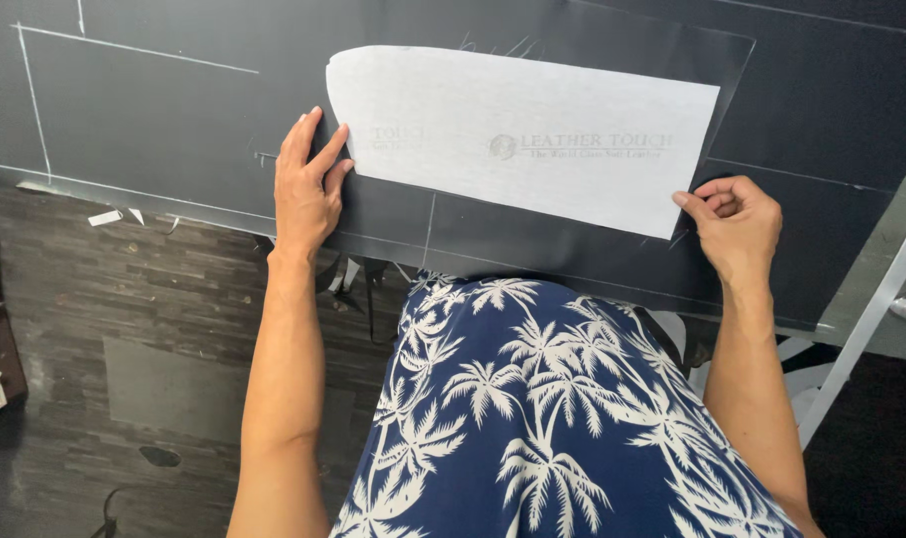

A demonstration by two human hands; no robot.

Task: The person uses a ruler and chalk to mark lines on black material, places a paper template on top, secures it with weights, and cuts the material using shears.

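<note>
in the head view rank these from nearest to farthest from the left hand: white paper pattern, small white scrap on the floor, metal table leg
1. White paper pattern: touching the left hand at its curved left end.
2. Small white scrap: on the dark floor to the left of the hand, under the table edge.
3. Metal table leg: far right, beyond the right hand.

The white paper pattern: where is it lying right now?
In the head view, the white paper pattern lies flat at upper centre on the dark sheet, with the left hand at its left end and the right hand at its lower right corner.
</note>
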